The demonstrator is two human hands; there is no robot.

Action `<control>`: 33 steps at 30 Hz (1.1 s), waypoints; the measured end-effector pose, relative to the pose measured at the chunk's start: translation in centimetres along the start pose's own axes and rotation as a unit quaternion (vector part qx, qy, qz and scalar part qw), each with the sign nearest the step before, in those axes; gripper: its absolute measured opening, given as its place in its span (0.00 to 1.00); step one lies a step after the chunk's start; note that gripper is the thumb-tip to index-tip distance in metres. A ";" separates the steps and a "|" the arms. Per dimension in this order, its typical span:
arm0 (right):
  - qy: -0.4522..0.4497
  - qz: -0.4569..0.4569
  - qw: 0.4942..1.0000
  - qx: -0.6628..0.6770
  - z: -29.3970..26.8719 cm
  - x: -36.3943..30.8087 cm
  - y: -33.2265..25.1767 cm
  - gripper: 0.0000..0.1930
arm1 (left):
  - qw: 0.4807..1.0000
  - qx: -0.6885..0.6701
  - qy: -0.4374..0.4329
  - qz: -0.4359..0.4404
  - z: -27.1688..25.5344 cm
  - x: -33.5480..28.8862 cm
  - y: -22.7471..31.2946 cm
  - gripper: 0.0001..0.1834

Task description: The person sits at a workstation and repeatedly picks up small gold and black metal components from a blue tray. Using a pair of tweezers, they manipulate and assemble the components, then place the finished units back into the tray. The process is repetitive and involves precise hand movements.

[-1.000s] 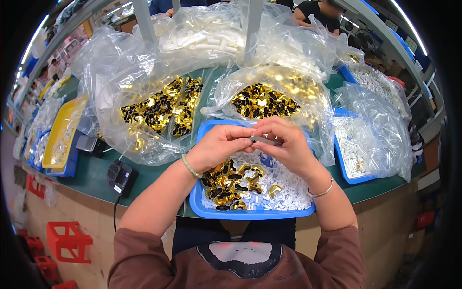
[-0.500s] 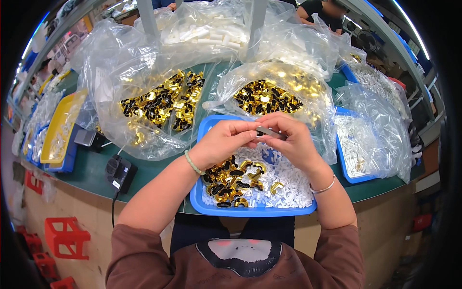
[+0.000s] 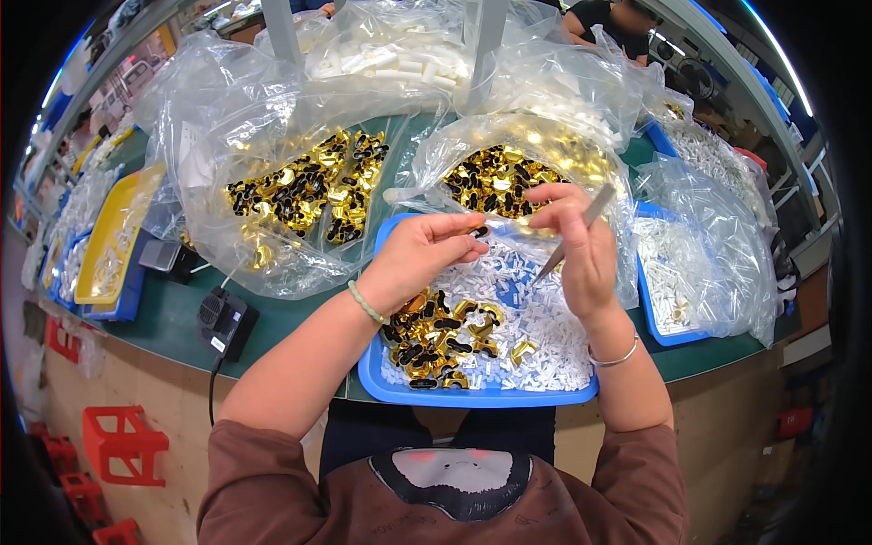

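Observation:
My left hand pinches a small black-and-gold part between thumb and fingertips above the far side of the blue tray. A pair of metal tweezers rests in my right hand, its pointed tip slanting down toward the white pieces. My right thumb and forefinger reach toward the left hand but stay apart from it. In the tray, a pile of black-and-gold parts lies on the left, and many small white pieces spread over the right.
Clear plastic bags of black-and-gold parts lie beyond the tray. A black device with a cord and a yellow tray are leftward. Another blue tray holds white pieces at right. Someone sits far back.
My hands have parted: the right has drawn back to the right and turned, so the tweezers now point down. The left keeps its pinch on the small part, almost unmoved.

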State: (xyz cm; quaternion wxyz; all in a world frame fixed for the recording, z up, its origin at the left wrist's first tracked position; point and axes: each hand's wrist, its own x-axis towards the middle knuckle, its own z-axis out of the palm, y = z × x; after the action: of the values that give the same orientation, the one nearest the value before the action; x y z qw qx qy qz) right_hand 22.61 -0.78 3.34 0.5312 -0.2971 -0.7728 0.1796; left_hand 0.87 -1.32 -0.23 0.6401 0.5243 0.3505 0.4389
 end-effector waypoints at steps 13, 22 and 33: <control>-0.042 0.129 0.985 0.106 0.9 -0.5 -0.7 0.06 | 0.998 -0.030 0.060 -0.020 -0.2 0.0 0.2 0.20; -0.029 0.097 0.992 0.074 1.2 -0.5 -0.4 0.06 | 0.998 -0.053 0.027 -0.016 0.1 -0.1 0.4 0.20; -0.021 0.089 0.995 0.042 1.2 -0.5 -0.9 0.05 | 0.998 -0.046 0.017 -0.030 0.1 0.0 0.4 0.19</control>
State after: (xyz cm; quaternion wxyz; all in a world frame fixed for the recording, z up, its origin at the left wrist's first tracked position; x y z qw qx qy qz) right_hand 21.42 -1.77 3.08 0.5085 -0.3383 -0.7461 0.2652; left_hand 0.89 -1.35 0.18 0.6703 0.4759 0.3566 0.4439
